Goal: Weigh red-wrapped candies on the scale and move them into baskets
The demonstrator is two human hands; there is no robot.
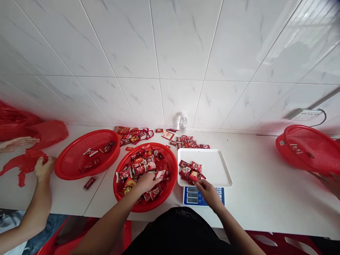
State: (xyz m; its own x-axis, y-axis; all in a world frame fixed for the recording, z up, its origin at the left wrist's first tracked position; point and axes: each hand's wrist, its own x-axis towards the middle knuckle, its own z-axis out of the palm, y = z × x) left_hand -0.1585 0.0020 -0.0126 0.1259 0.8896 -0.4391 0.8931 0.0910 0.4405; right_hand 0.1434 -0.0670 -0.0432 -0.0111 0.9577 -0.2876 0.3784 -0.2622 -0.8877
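Observation:
My left hand [147, 182] is over a red basket [172, 184] full of small wrapped packets, its fingers closed on a white and red packet [159, 175]. My right hand [205, 188] is at the front edge of a white tray [215, 164], fingers pinched at the edge of a small pile of red packets [190, 170]; what they grip is too small to tell. The tray rests on a blue and white scale [204, 199] with display windows.
Loose packets [187, 142] and a clear bottle [182, 124] lie along the wall. Another red basket [63, 159] holds a few packets at left, beside a person's hands with red bags [50, 132]. At right, a person's hand touches a red basket [292, 159].

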